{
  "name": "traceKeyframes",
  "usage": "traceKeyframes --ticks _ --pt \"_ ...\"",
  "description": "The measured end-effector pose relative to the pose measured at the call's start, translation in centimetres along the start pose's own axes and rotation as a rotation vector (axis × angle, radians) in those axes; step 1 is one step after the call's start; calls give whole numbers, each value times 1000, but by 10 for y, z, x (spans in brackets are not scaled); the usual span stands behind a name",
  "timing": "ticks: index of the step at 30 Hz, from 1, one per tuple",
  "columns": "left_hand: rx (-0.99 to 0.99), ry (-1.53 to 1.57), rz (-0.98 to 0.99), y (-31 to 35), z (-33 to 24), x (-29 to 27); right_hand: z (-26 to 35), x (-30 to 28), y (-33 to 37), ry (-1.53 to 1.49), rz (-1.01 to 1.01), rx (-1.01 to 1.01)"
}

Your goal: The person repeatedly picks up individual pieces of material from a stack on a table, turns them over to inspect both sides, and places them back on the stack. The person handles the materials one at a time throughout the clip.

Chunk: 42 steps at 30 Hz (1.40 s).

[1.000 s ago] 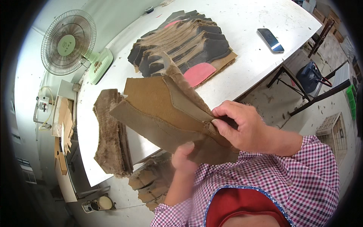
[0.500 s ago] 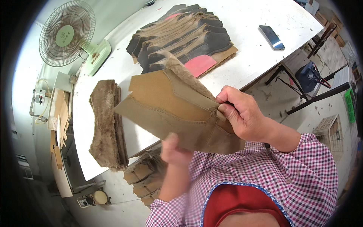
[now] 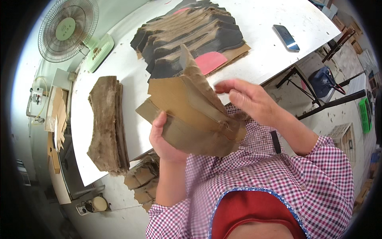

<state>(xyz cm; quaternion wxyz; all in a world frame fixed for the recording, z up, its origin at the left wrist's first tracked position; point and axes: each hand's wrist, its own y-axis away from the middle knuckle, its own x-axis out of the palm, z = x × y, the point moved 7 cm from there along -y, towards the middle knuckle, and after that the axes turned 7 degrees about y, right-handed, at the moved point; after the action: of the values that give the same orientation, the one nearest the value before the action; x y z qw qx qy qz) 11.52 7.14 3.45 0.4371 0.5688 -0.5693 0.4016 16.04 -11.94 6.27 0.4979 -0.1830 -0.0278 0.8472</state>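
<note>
Table [image 3: 262,59]: white; bare strip along its right edge.
Pile [image 3: 191,40]: overlapping dark and tan sheets.
Basket [image 3: 349,139]: pale, openwork; contents unclear.
Stack [image 3: 104,123]: fuzzy brown, angular.
Stitched piece [image 3: 193,115]: tan, fleece-backed, above table's near edge.
Left hand [image 3: 165,141]: grips it, thumb uppermost.
Right hand [image 3: 254,101]: thumb and fingers parted, near it.

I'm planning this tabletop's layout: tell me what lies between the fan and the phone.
A pile of dark and brown pieces lies between fan and phone, as the head view shows.
</note>
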Motion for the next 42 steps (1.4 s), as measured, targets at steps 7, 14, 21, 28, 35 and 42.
traceKeyframes --ticks 7,14,21,28,35,42 --pt "-108 113 92 18 16 3 -19 36 -46 -868 260 255" --pt "-58 141 73 22 6 -14 -38 -11 -40 -753 -65 312" --pt "-50 45 121 29 26 -1 -19 26 -54 -307 16 209" --pt "-53 84 20 32 30 -4 -35 55 -60 -199 129 146" --pt "118 110 -6 35 5 -2 25 -6 -5 182 -293 -161" --pt "122 27 42 39 5 9 60 20 18 351 -205 -363"
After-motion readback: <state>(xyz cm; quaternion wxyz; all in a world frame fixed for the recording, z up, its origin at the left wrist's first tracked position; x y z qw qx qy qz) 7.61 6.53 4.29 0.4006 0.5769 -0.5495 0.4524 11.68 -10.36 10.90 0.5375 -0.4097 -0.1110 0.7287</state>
